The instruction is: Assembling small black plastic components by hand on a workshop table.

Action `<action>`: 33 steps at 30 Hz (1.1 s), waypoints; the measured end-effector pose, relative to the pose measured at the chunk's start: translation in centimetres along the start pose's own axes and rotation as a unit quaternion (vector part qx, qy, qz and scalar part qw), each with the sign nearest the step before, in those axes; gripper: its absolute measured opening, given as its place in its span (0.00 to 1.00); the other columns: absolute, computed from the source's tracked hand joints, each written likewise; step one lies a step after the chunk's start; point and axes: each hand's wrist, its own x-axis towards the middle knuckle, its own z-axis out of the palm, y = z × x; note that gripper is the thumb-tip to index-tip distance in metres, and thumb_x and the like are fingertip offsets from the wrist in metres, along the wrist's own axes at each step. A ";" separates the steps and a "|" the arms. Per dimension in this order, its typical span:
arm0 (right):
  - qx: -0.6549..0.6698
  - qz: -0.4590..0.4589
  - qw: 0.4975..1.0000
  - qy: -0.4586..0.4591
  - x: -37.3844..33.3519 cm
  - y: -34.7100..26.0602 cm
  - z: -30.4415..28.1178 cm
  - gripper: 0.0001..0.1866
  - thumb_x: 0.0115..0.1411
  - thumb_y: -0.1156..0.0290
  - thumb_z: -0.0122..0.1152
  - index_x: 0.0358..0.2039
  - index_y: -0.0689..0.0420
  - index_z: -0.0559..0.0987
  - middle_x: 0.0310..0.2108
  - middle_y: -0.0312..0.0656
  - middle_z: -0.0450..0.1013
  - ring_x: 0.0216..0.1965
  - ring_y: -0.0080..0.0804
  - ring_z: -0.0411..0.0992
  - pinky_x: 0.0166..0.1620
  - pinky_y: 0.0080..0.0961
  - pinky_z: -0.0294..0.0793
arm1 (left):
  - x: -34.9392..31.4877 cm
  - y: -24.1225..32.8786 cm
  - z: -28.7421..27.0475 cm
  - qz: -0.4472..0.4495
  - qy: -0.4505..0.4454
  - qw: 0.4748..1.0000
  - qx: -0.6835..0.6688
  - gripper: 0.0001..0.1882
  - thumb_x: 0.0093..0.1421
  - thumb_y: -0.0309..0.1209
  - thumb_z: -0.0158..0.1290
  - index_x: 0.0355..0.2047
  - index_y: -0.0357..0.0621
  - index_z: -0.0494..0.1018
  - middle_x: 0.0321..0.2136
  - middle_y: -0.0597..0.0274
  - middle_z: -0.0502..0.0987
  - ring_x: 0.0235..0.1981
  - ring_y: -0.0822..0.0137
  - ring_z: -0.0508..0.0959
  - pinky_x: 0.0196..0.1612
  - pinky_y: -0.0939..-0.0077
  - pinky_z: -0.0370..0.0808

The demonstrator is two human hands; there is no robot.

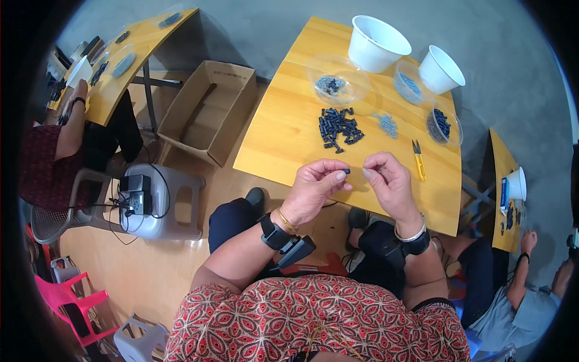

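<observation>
Above the table's near edge, my left hand [313,190] is closed, pinching a small dark plastic piece [346,171] between thumb and fingertips. Close beside it, my right hand [391,181] is also pinched shut; whatever its fingertips hold is too small to name. Beyond my hands lies a loose pile of dark cylindrical plastic pieces [341,128]. A smaller heap of small silvery metal parts, like screws [387,126], sits to its right. Yellow-handled thread snips [419,161] lie to the right of my right hand, blades pointing away.
Three clear round dishes hold parts: one mixed [312,77], one silvery [399,88], one dark [456,134]. Two white tubs [375,51] [439,72] stand behind. An open cardboard box [232,114] is on the floor at left. Other people sit at tables on both sides.
</observation>
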 end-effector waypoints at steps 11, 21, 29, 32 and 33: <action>0.040 -0.008 0.999 0.000 -0.2 0.7 2.6 0.03 0.55 0.82 0.51 0.31 0.62 0.70 0.26 0.36 0.70 0.27 0.19 0.70 0.30 0.15 0.71 | 0.4 0.1 0.0 0.037 0.019 0.994 0.099 0.09 0.55 0.21 0.50 0.38 0.35 0.71 0.31 0.60 0.75 0.30 0.74 0.75 0.36 0.83 0.73; 0.028 -0.026 0.999 0.028 0.1 1.1 2.1 0.04 0.54 0.83 0.52 0.31 0.62 0.71 0.26 0.36 0.70 0.28 0.20 0.70 0.32 0.16 0.70 | 0.3 0.1 0.0 0.082 0.016 0.985 0.152 0.08 0.56 0.20 0.48 0.37 0.35 0.71 0.31 0.59 0.75 0.29 0.71 0.75 0.35 0.80 0.74; -0.070 -0.071 0.995 0.019 0.5 0.1 1.9 0.05 0.50 0.84 0.54 0.28 0.62 0.73 0.25 0.40 0.70 0.27 0.26 0.70 0.31 0.19 0.69 | 0.2 -0.1 0.2 0.142 0.018 0.951 0.275 0.07 0.54 0.19 0.49 0.34 0.34 0.73 0.27 0.63 0.73 0.24 0.76 0.73 0.28 0.85 0.72; -0.117 -0.098 0.988 0.014 0.6 -0.1 1.7 0.05 0.49 0.85 0.54 0.28 0.62 0.73 0.26 0.42 0.70 0.26 0.31 0.70 0.30 0.21 0.69 | 0.3 -0.2 0.3 0.153 0.020 0.942 0.297 0.06 0.53 0.18 0.50 0.32 0.33 0.73 0.26 0.62 0.72 0.23 0.76 0.73 0.26 0.85 0.71; -0.137 -0.112 0.984 0.009 0.6 -0.3 1.8 0.06 0.49 0.85 0.53 0.27 0.62 0.73 0.26 0.44 0.70 0.26 0.34 0.70 0.30 0.22 0.69 | 0.3 -0.2 0.3 0.162 0.023 0.936 0.311 0.06 0.53 0.18 0.50 0.32 0.34 0.74 0.26 0.61 0.72 0.23 0.76 0.73 0.26 0.85 0.71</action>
